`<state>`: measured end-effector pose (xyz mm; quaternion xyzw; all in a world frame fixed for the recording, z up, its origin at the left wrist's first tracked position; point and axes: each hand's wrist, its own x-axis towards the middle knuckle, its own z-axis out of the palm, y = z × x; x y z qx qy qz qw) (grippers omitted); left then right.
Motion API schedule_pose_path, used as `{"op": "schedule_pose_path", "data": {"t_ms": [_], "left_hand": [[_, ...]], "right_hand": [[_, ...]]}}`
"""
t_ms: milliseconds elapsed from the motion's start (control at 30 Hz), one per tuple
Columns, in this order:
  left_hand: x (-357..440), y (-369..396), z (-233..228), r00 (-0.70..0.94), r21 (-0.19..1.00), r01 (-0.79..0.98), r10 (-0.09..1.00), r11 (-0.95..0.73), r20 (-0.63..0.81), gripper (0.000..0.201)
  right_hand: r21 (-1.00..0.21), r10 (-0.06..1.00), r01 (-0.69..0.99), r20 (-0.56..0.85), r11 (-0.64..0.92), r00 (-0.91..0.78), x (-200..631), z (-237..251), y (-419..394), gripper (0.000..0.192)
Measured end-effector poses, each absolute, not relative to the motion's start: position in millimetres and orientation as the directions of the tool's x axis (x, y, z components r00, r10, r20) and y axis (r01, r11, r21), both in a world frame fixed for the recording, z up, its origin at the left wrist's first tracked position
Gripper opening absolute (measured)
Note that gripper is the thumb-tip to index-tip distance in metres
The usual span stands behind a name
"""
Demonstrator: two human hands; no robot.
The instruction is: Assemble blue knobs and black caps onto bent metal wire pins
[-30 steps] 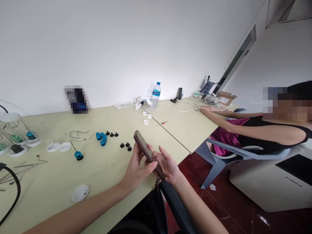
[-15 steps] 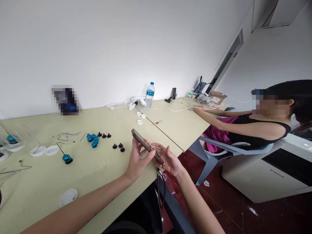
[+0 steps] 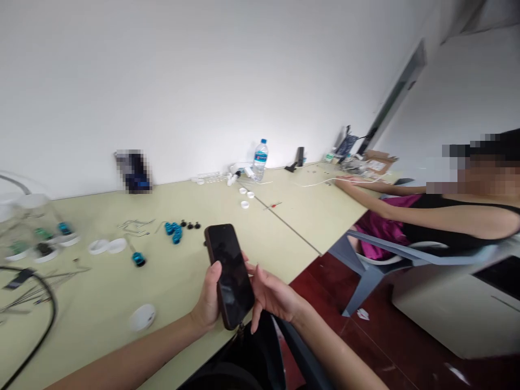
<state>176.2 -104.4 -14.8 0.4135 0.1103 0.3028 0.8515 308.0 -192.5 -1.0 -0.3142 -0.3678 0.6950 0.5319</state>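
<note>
Smartphone point(image 3: 231, 284) displayed a dark screen point(image 3: 232, 265).
Left hand point(image 3: 208, 298) clasped it; right hand point(image 3: 277, 295) was spread just beside it.

Smartphone point(image 3: 229, 277): turned from a slanted, oblique pose to a steeper one, dark screen now nearly face-on. Left hand point(image 3: 208, 300): thumb formerly pointing rightward, now upward at the smartphone's left edge. Black screws point(image 3: 205, 244), nearer trio: formerly visible, now largely hidden behind it.

Soft light brightens the wall point(image 3: 219, 92), glare streaks the floor point(image 3: 365, 346), edges blur.
</note>
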Motion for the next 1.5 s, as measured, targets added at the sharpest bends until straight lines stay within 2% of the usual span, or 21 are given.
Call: {"op": "schedule_pose_path", "data": {"t_ms": [200,267,367,467,567,833,933,1133,1267,1500], "left_hand": [[152,-89,-4,0.795,0.843,-0.407,0.591,0.351,0.137,0.058],[145,-79,-2,0.783,0.867,-0.374,0.613,0.328,0.106,0.056],[136,-66,0,0.767,0.93,-0.23,0.642,0.288,-0.009,0.049],[131,-62,1,0.796,0.941,-0.191,0.605,0.281,-0.019,0.05],[131,-69,3,0.79,0.937,-0.209,0.614,0.28,-0.007,0.05],[133,-79,-7,0.731,0.943,-0.2,0.681,0.265,-0.036,0.054],[133,-79,-7,0.737,0.957,-0.205,0.676,0.207,0.011,0.056],[132,-82,3,0.69,0.91,-0.399,0.69,0.11,0.218,0.057],[132,-83,6,0.683,0.89,-0.441,0.688,0.118,0.247,0.061],[133,-85,6,0.657,0.842,-0.528,0.682,0.114,0.32,0.074]], "right_hand": [[-0.737,0.976,-0.642,-0.128,-0.212,-0.174,278,0,-180,0.06],[-0.704,0.975,-0.676,-0.131,-0.217,-0.177,273,-1,-177,0.057],[-0.679,0.974,-0.698,-0.145,-0.226,-0.173,273,-2,-176,0.057],[-0.682,0.968,-0.687,-0.157,-0.251,-0.197,278,-3,-179,0.067],[-0.695,0.963,-0.668,-0.162,-0.267,-0.216,282,-4,-183,0.071],[-0.733,0.964,-0.628,-0.178,-0.263,-0.196,277,-3,-185,0.055],[-0.73,0.97,-0.638,-0.165,-0.243,-0.18,275,-3,-185,0.057],[-0.759,0.975,-0.613,-0.158,-0.219,-0.153,273,-2,-188,0.066],[-0.781,0.974,-0.583,-0.184,-0.226,-0.131,272,0,-190,0.072],[-0.794,0.977,-0.569,-0.163,-0.213,-0.138,269,1,-189,0.07]]}}
